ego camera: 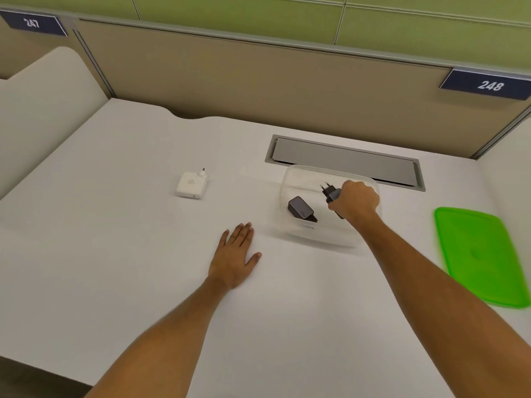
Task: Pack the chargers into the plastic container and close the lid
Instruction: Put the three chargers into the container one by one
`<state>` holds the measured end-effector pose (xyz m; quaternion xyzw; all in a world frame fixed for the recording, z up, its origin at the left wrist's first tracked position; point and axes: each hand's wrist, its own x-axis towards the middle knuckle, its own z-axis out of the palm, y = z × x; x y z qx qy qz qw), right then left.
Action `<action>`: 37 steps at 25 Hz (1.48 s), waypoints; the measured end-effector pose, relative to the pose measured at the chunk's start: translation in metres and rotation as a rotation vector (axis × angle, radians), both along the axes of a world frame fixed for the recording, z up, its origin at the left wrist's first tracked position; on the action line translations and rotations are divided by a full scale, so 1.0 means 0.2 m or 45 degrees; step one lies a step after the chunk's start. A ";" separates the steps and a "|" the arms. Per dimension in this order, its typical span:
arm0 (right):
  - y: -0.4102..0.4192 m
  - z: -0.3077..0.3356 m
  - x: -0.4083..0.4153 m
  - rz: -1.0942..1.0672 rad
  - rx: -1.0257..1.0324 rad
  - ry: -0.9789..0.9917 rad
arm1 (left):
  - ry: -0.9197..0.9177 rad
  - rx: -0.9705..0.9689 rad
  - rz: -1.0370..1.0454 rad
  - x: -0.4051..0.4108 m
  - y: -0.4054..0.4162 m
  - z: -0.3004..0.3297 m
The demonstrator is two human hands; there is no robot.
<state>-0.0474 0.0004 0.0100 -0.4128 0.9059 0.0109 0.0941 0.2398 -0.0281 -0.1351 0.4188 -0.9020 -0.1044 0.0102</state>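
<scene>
A clear plastic container [290, 179] stands open on the white desk, right of centre. One black charger [300, 211] lies inside it on the left. My right hand [356, 201] is over the container, shut on a second black charger [330, 193] whose two plug pins point up and left. A white square charger [192, 184] with its plug upright sits on the desk to the left, apart from the container. My left hand [235, 255] rests flat on the desk, fingers spread, holding nothing. The green lid [479, 254] lies flat at the right.
A grey cable hatch [344, 159] is set into the desk just behind the container. A beige partition [258, 79] runs along the back, with number plates 247 and 248. Side panels rise at the left and right edges of the desk.
</scene>
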 end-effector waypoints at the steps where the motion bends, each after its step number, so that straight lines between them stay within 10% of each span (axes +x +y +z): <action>1: 0.01 -0.03 -0.02 0.005 0.050 0.011 | -0.003 -0.003 0.001 0.00 0.00 0.00; 15: 0.00 -0.07 -0.05 0.106 0.449 0.032 | 0.017 -0.007 0.006 0.00 0.00 -0.01; 23: -0.38 0.18 0.33 0.467 0.008 0.217 | 0.025 -0.007 0.003 0.00 0.00 0.01; 37: -0.70 -0.23 1.01 1.191 0.055 0.060 | 0.064 0.054 0.028 0.00 -0.01 0.00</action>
